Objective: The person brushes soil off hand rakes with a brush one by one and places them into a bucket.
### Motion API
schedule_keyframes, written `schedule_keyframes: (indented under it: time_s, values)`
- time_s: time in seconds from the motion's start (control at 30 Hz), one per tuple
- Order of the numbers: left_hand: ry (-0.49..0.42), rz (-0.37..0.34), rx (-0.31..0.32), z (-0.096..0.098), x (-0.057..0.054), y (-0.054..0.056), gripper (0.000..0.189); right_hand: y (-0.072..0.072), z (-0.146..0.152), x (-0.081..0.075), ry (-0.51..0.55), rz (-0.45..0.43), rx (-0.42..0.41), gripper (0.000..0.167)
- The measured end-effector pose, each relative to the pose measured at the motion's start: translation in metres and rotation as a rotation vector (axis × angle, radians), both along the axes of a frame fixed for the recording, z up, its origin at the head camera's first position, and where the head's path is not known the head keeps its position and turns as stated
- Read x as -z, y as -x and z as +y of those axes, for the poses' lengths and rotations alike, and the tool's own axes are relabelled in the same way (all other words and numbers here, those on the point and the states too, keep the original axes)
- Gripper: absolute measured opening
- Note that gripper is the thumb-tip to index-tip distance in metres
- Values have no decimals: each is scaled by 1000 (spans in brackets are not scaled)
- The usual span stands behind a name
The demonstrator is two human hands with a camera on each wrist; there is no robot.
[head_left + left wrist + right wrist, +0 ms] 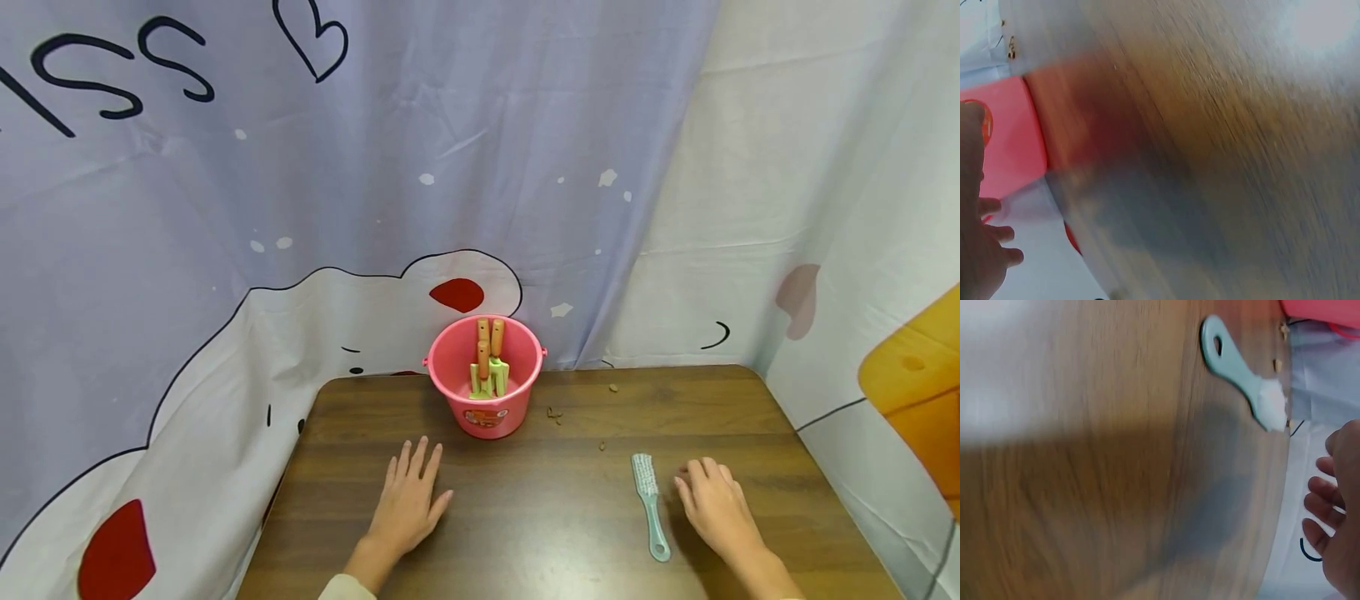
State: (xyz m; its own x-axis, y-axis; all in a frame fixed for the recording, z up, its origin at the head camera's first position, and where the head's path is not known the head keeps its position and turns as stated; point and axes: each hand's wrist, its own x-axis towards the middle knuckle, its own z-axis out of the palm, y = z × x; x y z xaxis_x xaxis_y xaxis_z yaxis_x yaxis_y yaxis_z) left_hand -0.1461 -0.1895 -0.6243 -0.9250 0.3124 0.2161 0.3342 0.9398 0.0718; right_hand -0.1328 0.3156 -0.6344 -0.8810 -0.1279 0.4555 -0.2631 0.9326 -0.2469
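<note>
In the head view my left hand [406,506] lies palm down with fingers spread, in front of a pink bucket [487,417]. Inside the bucket stand several small garden tools [491,358] with orange handles and light green heads. To the right, my right hand [712,505] has its fingers loosely bent and holds nothing. Just left of it lies a pale green scrub brush [651,507], white bristles facing up, its holed handle toward me. The right wrist view shows the brush [1244,378] apart from my fingers [1322,509]. The left wrist view catches the bucket [1013,140] beyond my left hand.
The wooden table [540,517] ends at a back edge against a printed curtain [465,125]. Small brown bits [554,415] lie right of the bucket, with single crumbs [613,387] farther right. An orange patch [922,383] shows at the far right.
</note>
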Motion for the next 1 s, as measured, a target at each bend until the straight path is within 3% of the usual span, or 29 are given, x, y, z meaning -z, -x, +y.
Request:
schedule_keyframes:
  time_s: [0.2,0.5,0.67,0.77,0.9,1.0]
  values:
    - [3,23,9,-10,4,3,77,7,13,-2,-72,55,-49,40]
    - [12,7,24,-22,12,4,80,7,24,4,-136,7,-81,64]
    - [-15,-35,21,-24,13,3,81,4,28,7,-162,-103,-69,69]
    - [-24,-91,-5,-24,13,5,80,5,31,5,-166,-221,-52,70]
    - [-13,-156,-36,-27,11,9,80,7,35,-4,-170,-387,-27,72]
    - [6,-185,-48,-31,10,12,80,9,40,-11,-176,-445,-23,75]
